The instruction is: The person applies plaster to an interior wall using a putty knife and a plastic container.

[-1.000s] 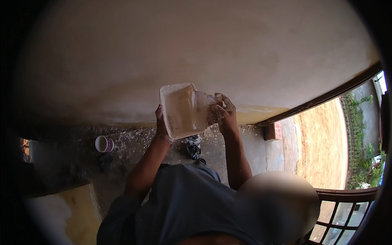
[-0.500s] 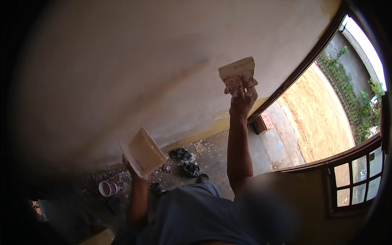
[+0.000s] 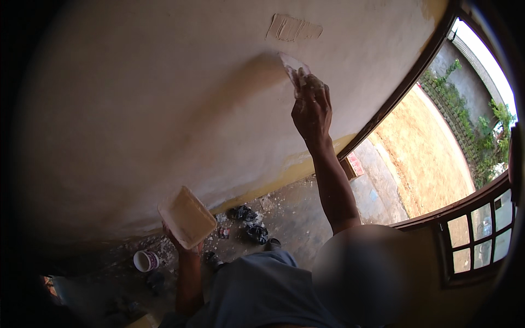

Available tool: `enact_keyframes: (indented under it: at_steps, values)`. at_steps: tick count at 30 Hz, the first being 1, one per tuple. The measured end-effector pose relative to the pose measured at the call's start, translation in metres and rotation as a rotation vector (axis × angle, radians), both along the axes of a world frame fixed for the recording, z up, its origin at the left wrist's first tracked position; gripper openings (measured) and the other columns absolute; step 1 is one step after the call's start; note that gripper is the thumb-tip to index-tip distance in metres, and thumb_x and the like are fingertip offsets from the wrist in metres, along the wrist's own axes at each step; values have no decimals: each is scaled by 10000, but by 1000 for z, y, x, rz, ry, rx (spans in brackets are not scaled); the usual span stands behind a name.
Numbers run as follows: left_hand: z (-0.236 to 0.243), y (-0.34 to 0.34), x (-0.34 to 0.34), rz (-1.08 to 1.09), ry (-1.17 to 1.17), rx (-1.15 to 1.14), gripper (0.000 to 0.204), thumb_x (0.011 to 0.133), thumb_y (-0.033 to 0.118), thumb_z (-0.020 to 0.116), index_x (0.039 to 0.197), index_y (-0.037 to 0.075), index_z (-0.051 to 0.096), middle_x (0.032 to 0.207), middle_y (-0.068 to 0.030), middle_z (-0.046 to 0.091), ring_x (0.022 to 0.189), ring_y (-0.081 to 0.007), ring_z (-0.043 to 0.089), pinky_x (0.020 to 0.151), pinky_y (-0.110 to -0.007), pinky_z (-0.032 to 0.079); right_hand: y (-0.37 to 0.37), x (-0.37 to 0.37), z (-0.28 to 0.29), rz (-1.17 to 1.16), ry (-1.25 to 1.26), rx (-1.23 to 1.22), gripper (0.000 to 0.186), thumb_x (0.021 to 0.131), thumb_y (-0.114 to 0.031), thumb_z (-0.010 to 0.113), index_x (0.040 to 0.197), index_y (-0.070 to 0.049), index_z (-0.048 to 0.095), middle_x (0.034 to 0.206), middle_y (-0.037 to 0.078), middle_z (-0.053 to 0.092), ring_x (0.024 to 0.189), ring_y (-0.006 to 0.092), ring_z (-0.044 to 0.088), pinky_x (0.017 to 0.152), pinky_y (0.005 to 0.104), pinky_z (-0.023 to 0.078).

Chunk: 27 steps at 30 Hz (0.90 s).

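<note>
My right hand [image 3: 313,104] is raised to the wall and closed round a putty knife [image 3: 293,66], a flat, wide blade smeared with pale filler. Its blade is turned nearly edge-on, near or against the wall [image 3: 208,60]; I cannot tell if it touches. Just above the blade sits a fresh ridged patch of wet filler [image 3: 294,27]. Down on the left, my left hand [image 3: 176,239] grips a shallow rectangular tray [image 3: 188,218] by its side and underside. Beige paste coats the tray's inside. Most of the left fingers are hidden behind it.
A white bucket [image 3: 146,261] lies tipped on the floor, left of the tray. Black plastic bags [image 3: 256,234] and scattered crumbs of plaster lie along the wall's foot. At the right, a dark window frame [image 3: 407,90] opens onto a sandy yard [image 3: 421,153].
My right hand has moved up with the putty knife, which has turned from broadside to nearly edge-on. A patch of filler now shows on the wall. The tray has shifted slightly down.
</note>
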<state>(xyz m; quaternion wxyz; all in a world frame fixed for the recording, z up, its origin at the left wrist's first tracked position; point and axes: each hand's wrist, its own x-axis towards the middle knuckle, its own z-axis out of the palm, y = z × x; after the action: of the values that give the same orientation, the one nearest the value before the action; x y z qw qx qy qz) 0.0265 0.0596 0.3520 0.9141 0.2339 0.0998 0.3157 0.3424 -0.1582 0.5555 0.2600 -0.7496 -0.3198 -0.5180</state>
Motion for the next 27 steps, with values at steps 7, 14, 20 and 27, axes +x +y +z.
enact_keyframes:
  at_steps: [7,14,20,27]
  values:
    - [-12,3,-3,5,59,16,631,931,592,440,1386,155,441,1312,-80,549,1186,-283,561,993,-471,487,-20,30,104,-13,708,707,194,817,-161,606,877,21,639,839,164,697,832,325,686,806,448,532]
    - [8,-1,8,-16,57,-26,660,923,623,438,1385,152,442,1287,-82,560,1159,-278,576,939,-442,526,88,-59,135,142,474,402,198,784,-133,574,805,63,595,810,260,644,795,456,644,771,489,508]
    - [8,16,-8,-32,-10,-47,638,941,590,445,1400,148,431,1304,-93,554,1190,-282,562,971,-458,506,135,-78,105,-68,-323,151,413,766,-34,643,1177,-35,603,1167,170,549,1015,355,560,829,519,459]
    - [7,20,-19,82,-89,-2,592,945,559,459,1372,149,465,1273,-100,570,1164,-285,581,935,-441,529,33,-31,17,6,54,19,417,766,8,635,1175,-69,642,1179,169,599,1110,349,586,923,444,496]
